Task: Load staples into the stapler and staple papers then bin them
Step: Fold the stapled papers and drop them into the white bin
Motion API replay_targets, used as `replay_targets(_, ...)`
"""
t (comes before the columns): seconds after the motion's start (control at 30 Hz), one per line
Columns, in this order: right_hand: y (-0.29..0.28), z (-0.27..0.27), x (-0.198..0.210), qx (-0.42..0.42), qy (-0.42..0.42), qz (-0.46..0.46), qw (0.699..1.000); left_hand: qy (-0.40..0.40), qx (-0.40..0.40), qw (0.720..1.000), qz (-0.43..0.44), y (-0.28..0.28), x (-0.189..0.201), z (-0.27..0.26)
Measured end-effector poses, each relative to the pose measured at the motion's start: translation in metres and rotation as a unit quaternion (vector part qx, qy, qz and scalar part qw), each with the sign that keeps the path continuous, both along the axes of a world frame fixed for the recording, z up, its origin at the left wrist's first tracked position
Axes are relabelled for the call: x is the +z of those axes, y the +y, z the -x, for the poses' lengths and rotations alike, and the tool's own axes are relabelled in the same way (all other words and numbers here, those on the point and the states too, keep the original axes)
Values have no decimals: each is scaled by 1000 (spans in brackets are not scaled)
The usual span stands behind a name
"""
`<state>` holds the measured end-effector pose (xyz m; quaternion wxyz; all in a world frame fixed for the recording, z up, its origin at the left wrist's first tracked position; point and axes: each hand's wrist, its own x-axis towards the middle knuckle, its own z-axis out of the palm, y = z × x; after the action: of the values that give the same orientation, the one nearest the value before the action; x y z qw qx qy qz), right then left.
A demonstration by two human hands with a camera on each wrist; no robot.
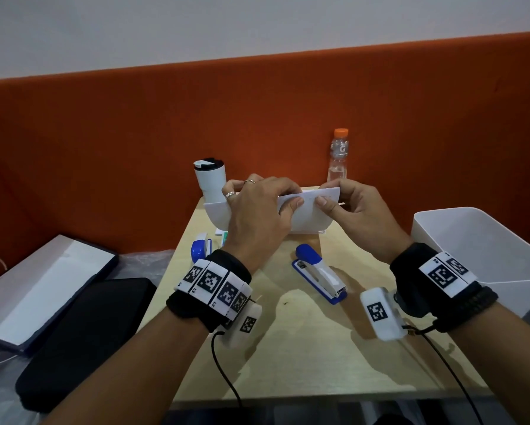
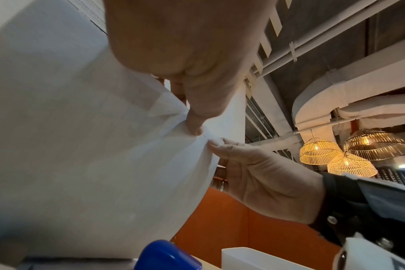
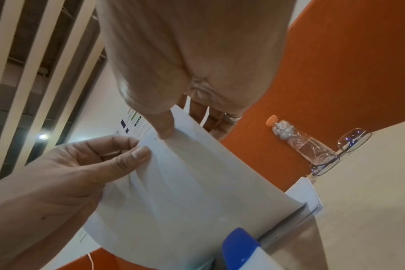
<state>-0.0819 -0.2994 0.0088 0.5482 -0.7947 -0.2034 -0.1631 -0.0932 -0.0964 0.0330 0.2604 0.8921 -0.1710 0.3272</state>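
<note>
I hold a few white sheets of paper [image 1: 306, 217] lifted over the far part of the table, bowed downwards. My left hand [image 1: 288, 207] pinches their top edge with thumb in front and fingers behind. My right hand [image 1: 328, 204] pinches the same edge just to the right. The left wrist view shows my left thumb [image 2: 194, 126] on the paper [image 2: 81, 146] close to the right hand [image 2: 254, 173]. In the right wrist view both thumbs meet at the paper's corner [image 3: 150, 142]. A blue and white stapler [image 1: 318, 276] lies closed on the table below my hands, untouched.
A white bin [image 1: 472, 240] stands at the table's right edge. A second blue stapler [image 1: 200, 248] sits at the left, a white tumbler [image 1: 210, 179] and a bottle [image 1: 338, 154] at the back. Glasses [image 3: 349, 146] lie near the bottle. A black case [image 1: 82, 332] lies left.
</note>
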Motion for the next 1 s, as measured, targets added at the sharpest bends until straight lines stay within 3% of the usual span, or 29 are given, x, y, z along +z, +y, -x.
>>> replay_targets(0.37,8,6,3,22,89,-41,995,19,-2,998,-54,-2,3,2)
replay_targets(0.6,10,12,16,67,163,-134,975,94,-86,990,55,1,14,-1)
replay_targets(1.0,16,19,19,44,150,-98,983,119,-105,984,85,0,14,3)
